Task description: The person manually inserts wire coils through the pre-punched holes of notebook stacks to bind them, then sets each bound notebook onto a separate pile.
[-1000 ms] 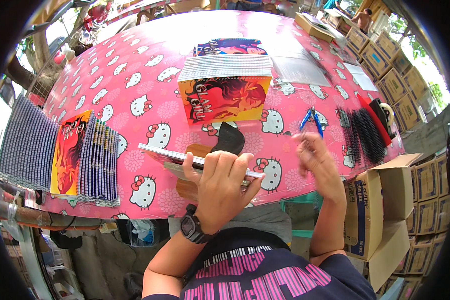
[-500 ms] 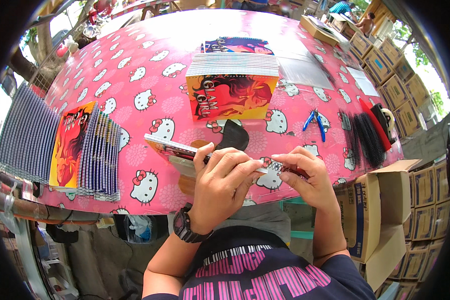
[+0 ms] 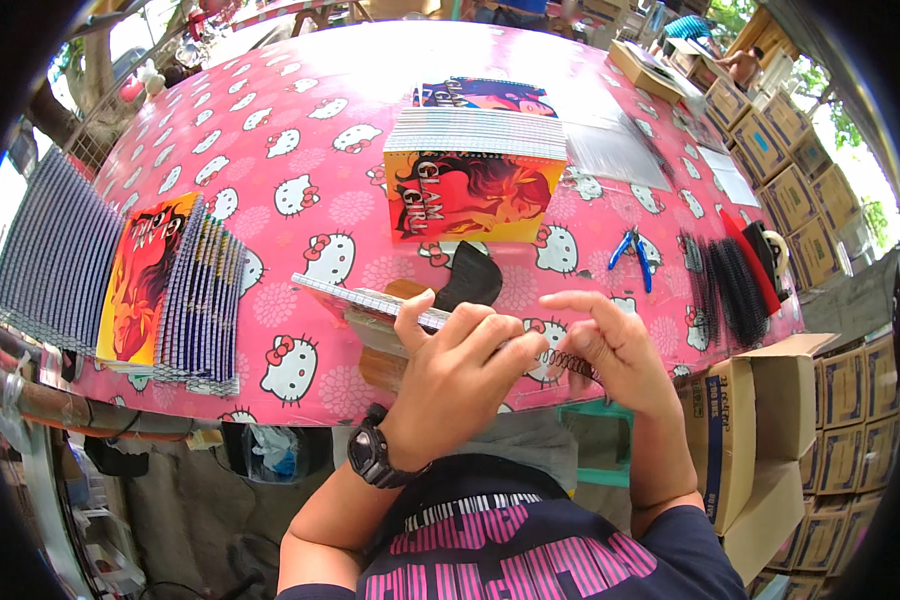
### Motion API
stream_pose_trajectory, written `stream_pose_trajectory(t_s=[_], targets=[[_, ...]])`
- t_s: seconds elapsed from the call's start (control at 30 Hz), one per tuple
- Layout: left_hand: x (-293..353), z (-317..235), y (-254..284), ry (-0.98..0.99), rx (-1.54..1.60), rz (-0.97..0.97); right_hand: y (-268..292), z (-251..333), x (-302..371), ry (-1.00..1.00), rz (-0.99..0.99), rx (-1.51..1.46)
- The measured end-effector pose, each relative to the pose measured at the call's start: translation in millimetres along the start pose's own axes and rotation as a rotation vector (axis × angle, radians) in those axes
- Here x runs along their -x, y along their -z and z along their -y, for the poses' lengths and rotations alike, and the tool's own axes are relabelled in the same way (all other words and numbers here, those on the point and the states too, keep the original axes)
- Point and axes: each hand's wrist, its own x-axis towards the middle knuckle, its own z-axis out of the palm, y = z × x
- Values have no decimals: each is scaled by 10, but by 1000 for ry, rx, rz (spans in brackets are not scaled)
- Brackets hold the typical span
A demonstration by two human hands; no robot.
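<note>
My left hand (image 3: 458, 362) is closed around a notebook (image 3: 355, 297), held edge-up so that its page edges face me. Beside its right end, my right hand (image 3: 618, 348) pinches a dark spiral binding coil (image 3: 573, 364), its index finger stretched out above. The coil's tip meets the notebook near my left fingertips; whether it passes through the holes is hidden. Under the notebook lies a brown wooden piece (image 3: 382, 368). A black curved piece (image 3: 470, 277) rests just beyond my left hand.
A stack of notebooks with red-and-yellow covers (image 3: 475, 200) stands ahead. Rows of spiral-bound notebooks (image 3: 55, 270) line the left. Blue-handled cutters (image 3: 632, 258), black coils (image 3: 735, 285) and a red strip (image 3: 752, 262) lie right. An open carton (image 3: 735, 440) stands by the table's right edge.
My right hand has drawn slightly lower, its index finger now raised and more of the coil showing. My left hand has shifted a little, still on the notebook.
</note>
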Motion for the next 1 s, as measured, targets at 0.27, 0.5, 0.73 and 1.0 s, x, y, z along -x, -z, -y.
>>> stream_pose_trajectory(t_s=[0.27, 0.5, 0.73, 1.0], targets=[[-119, 14, -15, 48, 88, -87, 45, -923, -1092, 436, 266, 574], [-121, 29, 25, 68, 97, -59, -233, -1106, -1246, 644, 184, 800], [-42, 105, 45, 70, 46, 92, -171, -1095, -870, 84, 56, -63], [6, 167, 64, -6, -33, -56, 38, -877, -390, 207, -1, -513]])
